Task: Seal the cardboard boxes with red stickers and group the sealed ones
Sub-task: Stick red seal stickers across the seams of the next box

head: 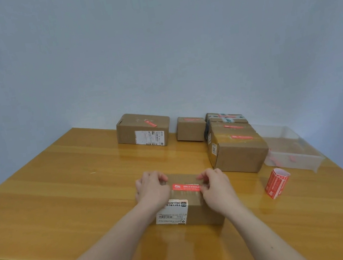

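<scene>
A cardboard box (pixel 197 211) with a white shipping label (pixel 172 213) lies near the table's front edge. A red sticker (pixel 185 187) lies across its top. My left hand (pixel 152 189) rests on the box's left top with fingers curled at the sticker's left end. My right hand (pixel 215 186) pinches the sticker's right end. A roll of red stickers (pixel 277 183) stands to the right of the box. Further back, several boxes bearing red stickers sit grouped (pixel 239 153), with one (pixel 190 129) and a larger one (pixel 143 130) near the wall.
The wooden table (pixel 74 188) meets a pale blue wall at the back. A clear plastic bin (pixel 289 150) sits at the right, behind the sticker roll, with small red scraps inside. The table's front edge runs just below my forearms.
</scene>
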